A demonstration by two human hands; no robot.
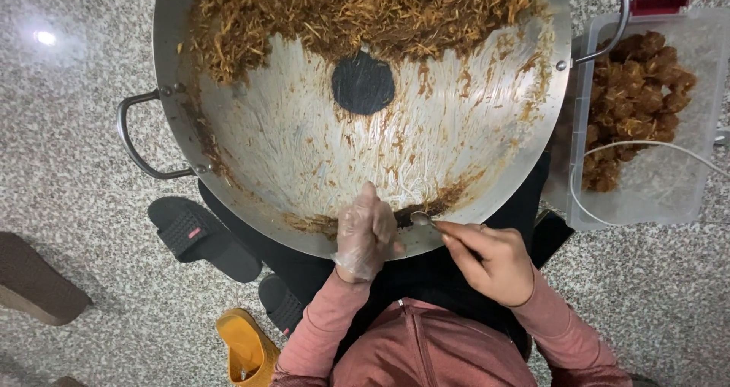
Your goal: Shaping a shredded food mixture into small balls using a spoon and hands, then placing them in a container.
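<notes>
My right grip pinches a spoon just beside my gloved left grip, seemingly curled loosely, on the wok rim.

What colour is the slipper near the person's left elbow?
The slipper is yellow-orange, seen in the head view.

pink sleeves, clear glove on left grip
</notes>
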